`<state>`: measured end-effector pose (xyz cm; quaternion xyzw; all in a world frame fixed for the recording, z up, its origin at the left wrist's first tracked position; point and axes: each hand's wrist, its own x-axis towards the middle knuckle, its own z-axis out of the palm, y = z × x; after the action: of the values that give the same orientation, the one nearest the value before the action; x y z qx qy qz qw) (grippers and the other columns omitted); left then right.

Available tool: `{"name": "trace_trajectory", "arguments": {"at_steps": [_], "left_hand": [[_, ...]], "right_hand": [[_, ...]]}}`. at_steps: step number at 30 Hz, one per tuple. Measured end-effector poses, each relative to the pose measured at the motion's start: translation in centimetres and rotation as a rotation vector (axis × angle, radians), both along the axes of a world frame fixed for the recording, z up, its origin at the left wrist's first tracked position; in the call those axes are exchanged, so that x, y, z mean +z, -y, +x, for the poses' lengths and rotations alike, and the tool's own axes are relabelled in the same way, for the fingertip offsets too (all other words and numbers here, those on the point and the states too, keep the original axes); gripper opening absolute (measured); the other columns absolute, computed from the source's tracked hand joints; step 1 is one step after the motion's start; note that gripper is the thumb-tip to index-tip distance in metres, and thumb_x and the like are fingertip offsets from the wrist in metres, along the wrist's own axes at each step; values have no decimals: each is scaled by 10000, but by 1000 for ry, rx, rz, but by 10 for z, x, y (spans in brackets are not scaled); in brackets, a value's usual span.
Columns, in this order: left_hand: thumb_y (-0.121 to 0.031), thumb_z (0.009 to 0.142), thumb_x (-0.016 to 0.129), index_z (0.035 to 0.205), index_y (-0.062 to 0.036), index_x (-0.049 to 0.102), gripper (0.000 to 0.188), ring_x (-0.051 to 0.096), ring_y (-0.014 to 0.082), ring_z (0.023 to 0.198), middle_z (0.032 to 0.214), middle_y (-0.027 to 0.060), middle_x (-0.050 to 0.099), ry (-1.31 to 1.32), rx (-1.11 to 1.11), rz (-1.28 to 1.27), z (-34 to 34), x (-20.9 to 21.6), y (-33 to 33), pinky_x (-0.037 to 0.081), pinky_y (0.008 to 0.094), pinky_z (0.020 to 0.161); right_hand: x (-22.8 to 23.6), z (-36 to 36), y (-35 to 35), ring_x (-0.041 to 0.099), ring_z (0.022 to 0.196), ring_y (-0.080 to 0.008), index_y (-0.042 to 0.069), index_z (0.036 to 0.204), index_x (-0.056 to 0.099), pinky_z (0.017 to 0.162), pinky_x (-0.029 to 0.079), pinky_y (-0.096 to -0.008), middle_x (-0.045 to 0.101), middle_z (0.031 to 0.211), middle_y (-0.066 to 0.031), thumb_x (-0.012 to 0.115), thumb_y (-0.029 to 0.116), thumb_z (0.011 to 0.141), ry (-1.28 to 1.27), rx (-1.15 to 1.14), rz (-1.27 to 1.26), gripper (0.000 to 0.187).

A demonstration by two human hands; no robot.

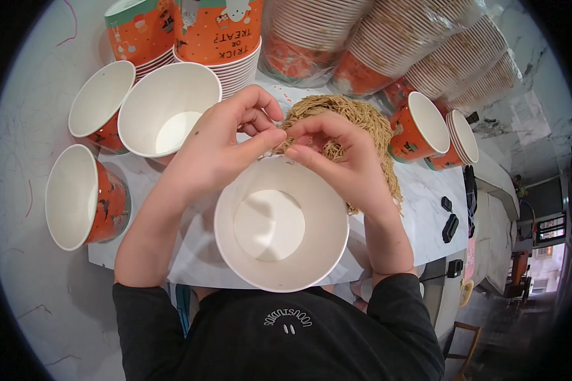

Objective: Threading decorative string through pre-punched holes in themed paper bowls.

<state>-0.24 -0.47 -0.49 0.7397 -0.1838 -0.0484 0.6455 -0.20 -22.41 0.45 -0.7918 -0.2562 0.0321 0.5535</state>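
Note:
A large white-lined paper bucket (270, 225) stands in front of me with its mouth facing up, close to the table edge. Above its far rim my left hand (235, 136) and my right hand (337, 152) meet at the fingertips. Both are closed in a pinch. A thin bit of tan cord seems to show between them, partly covered by the fingers. Small marks like holes sit on the rim just below. Behind my right hand lies a thick heap of tan twisted cords (356, 113), some strands hanging down beside my wrist.
Orange printed buckets (86, 197) lie or stand at the left, with nested stacks (219, 38) behind. Plastic-wrapped bucket stacks (394, 41) fill the far side. Smaller orange cups (419, 127) stand at the right. Small black objects (450, 227) lie near the table's right edge.

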Motion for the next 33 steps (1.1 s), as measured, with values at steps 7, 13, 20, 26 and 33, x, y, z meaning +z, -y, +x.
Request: {"name": "trace_trajectory", "arguments": {"at_steps": [7, 13, 20, 26, 33], "left_hand": [[-112, 896, 745, 1135, -36, 570, 306, 599, 75, 874, 937, 12, 626, -184, -128, -200, -5, 8, 3, 479, 225, 815], [-99, 877, 776, 1134, -45, 579, 328, 612, 79, 869, 940, 12, 638, -135, -67, -112, -3, 7, 3, 492, 218, 790], [-52, 874, 768, 1055, -63, 547, 285, 606, 46, 819, 908, -6, 637, -121, -65, -324, -5, 16, -8, 499, 189, 767], [-16, 872, 739, 1012, -78, 533, 257, 586, 50, 776, 919, 16, 635, 60, 137, -393, -6, 21, -15, 479, 192, 655], [37, 852, 691, 1034, -41, 527, 256, 669, 90, 764, 1131, 106, 631, 39, 93, -290, -37, 58, -20, 507, 181, 615]], "right_hand": [[-2, 1, -1, 588, 809, -89, -14, 966, 704, 748, 467, -244, 658, 901, -17, 750, 47, 889, 167, -51, -74, 108], [-5, 2, -2, 551, 811, -68, 2, 905, 669, 736, 448, -237, 640, 897, 7, 719, 19, 871, 90, -55, 82, 62], [-2, -4, -4, 604, 794, -150, 33, 885, 678, 709, 496, -295, 608, 848, -62, 737, 60, 809, 234, 43, -49, 101], [0, 1, 3, 622, 799, -169, 4, 927, 692, 723, 511, -299, 627, 879, -68, 715, 13, 814, 249, 19, -256, 115], [-4, 11, 10, 649, 976, -246, 14, 1112, 672, 836, 519, -359, 652, 1020, -121, 761, 88, 838, 375, -216, -353, 298]]}}
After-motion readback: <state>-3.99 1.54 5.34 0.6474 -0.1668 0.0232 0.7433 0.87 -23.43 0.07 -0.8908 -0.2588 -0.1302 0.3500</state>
